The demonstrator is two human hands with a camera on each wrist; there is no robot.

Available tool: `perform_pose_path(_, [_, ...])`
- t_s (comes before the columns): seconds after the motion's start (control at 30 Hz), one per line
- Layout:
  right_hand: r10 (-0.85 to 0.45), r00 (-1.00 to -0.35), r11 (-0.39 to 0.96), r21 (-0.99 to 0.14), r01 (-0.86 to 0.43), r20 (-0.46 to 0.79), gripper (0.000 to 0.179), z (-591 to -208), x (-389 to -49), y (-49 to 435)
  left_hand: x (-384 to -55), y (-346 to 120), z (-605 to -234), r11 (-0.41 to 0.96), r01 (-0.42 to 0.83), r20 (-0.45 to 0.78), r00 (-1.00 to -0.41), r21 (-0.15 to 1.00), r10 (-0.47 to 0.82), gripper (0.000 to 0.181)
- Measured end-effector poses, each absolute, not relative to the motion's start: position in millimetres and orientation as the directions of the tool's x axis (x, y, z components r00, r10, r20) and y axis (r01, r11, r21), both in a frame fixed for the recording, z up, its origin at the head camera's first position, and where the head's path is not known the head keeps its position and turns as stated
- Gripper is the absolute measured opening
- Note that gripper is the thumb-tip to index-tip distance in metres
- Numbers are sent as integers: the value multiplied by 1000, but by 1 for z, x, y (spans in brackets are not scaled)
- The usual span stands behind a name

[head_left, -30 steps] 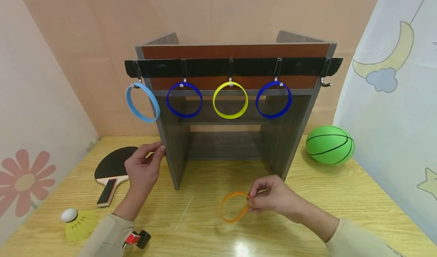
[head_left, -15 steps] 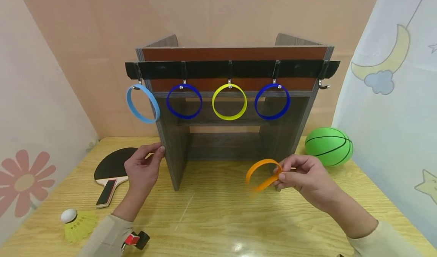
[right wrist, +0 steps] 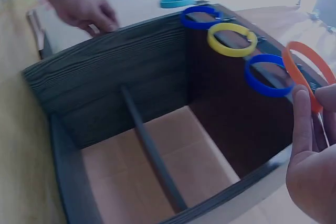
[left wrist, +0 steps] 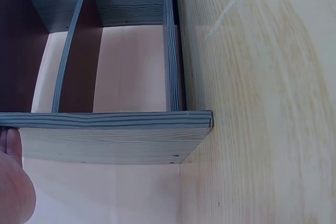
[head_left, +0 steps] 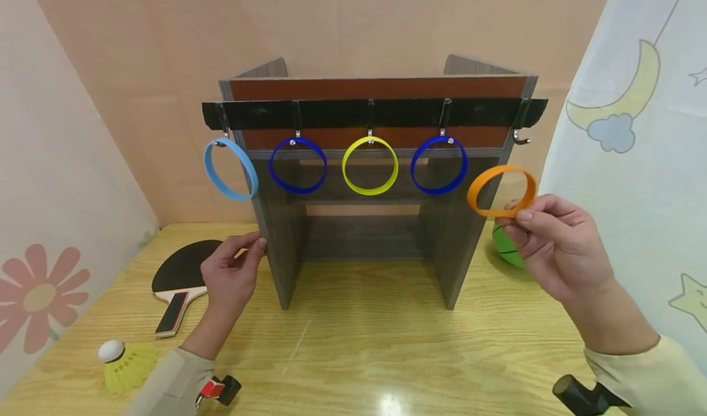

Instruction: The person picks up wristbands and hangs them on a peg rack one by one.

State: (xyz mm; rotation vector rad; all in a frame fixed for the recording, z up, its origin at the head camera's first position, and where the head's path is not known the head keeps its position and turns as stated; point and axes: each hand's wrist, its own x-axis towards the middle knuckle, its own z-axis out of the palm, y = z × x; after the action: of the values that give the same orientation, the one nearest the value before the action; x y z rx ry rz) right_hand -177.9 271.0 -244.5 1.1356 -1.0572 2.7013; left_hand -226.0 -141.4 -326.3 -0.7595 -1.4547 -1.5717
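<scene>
My right hand (head_left: 569, 244) pinches an orange wristband (head_left: 474, 194) by its lower edge and holds it in the air before the right side of a grey wooden shelf (head_left: 273, 238). Above and behind it, a bare metal hook (head_left: 521, 138) sticks out at the right end of a black strip (head_left: 331, 114). My left hand (head_left: 232, 269) grips the front edge of the shelf's left side panel; in the left wrist view only part of that hand (left wrist: 13, 182) shows. From other hooks hang a light blue wristband (head_left: 250, 170), two dark blue wristbands (head_left: 274, 177) and a yellow wristband (head_left: 345, 173).
A table tennis bat (head_left: 179, 269) and a yellow shuttlecock (head_left: 129, 367) lie on the wooden table (head_left: 353, 354) at the left. Behind my right hand sits a green ball (head_left: 504, 244), partly hidden. Printed cloth walls stand at both sides.
My right hand has lifted the orange wristband from low over the table, up and to the right, to just below the bare hook's height. My left hand stays on the panel.
</scene>
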Motion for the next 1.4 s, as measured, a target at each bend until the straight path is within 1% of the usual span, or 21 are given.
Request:
perform_pose_path(0.13, [-163, -754, -804, -528, -272, 636, 29, -235, -180, 276, -226, -142, -327, 12, 883, 871, -461, 470, -173, 15])
perform_pose_path(0.33, [-111, -793, -816, -511, -272, 600, 30, -228, -185, 280, -226, -142, -327, 29, 884, 874, -455, 466, -173, 15])
perform_pose_path(0.63, [-138, -825, -836, -510, -200, 549, 29, -226, -193, 286, -226, -141, -325, 54, 882, 875, -455, 469, -167, 9])
perform_pose_path(0.87, [-118, -838, -830, -517, -211, 532, 28, -228, -195, 284, -225, -142, -326, 101, 875, 875, -455, 474, -164, 9])
perform_pose_path(1.0, [-106, -846, -825, -521, -219, 523, 26, -227, -196, 282, -224, -142, -327, 102, 872, 872, -458, 478, -170, 9])
perform_pose_path(1.4, [-127, -825, -827, -519, -219, 551, 26, -226, -198, 281, -225, -143, -328, 87, 879, 877, -452, 469, -165, 9])
